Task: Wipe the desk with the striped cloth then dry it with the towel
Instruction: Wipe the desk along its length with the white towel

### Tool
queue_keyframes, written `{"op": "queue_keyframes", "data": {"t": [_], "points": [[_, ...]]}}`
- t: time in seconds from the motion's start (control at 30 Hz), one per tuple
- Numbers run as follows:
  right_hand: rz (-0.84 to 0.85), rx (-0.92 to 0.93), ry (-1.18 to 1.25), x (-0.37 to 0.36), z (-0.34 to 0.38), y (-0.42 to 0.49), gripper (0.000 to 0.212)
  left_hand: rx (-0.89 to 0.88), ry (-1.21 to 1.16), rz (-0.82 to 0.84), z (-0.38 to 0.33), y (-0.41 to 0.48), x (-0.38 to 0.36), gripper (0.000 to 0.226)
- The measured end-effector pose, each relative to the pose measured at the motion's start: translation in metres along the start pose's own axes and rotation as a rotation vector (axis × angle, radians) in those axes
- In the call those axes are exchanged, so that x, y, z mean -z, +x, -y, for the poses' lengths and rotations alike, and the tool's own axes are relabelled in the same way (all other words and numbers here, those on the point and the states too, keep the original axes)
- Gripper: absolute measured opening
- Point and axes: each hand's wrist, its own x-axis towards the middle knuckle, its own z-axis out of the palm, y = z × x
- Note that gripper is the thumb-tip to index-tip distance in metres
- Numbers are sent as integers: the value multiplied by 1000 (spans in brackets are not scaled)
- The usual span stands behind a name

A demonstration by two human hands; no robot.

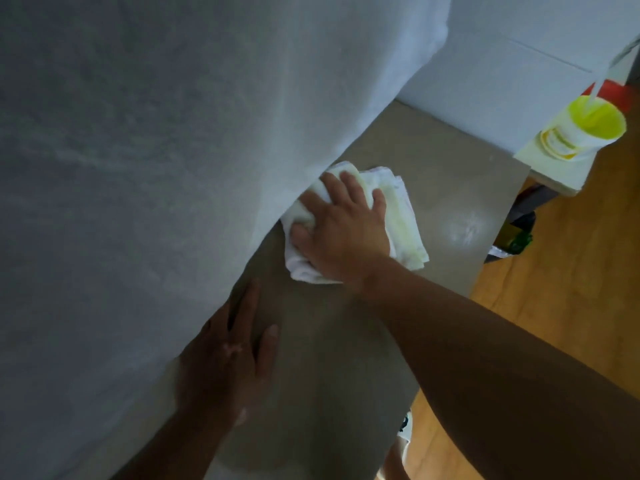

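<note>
My right hand presses flat on a folded white cloth with pale yellow stripes, which lies on the grey-brown desk close to the white wall. The fingers curl over the cloth's far edge. My left hand rests palm down on the desk nearer to me, fingers spread, touching the wall's foot and holding nothing. A pale smudge shows on the desk to the right of the cloth. No separate towel is in view.
A white wall fills the left side. A yellow-rimmed cup lies on a white ledge at the upper right. The desk's right edge drops to a wooden floor; dark objects sit below it.
</note>
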Motion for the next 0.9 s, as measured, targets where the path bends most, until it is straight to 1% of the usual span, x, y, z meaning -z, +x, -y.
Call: {"op": "queue_keyframes", "data": {"t": [0.17,0.27,0.37,0.5,0.57,0.73,0.8,0.9], "points": [[-17,-139,9,16,-28,49,58,76,6,10,-10,15,-4,67],[-10,-192,-6,27,-46,76,59,15,-52,4,-21,39,-7,66],[0,-228,1,33,-60,98,66,-70,-103,-34,-35,68,-13,63],[-13,-214,-10,37,-74,116,74,-71,-80,-2,-47,86,-21,64],[-18,-183,-28,40,-81,121,75,-71,-50,2,-48,86,-21,64],[1,-95,-25,37,-81,106,67,-63,-26,14,-50,86,-19,65],[43,32,-8,33,-80,79,66,-82,-31,-2,-50,87,-18,64],[73,355,-17,24,-85,29,69,-109,-30,-37,-49,86,-17,63]]}}
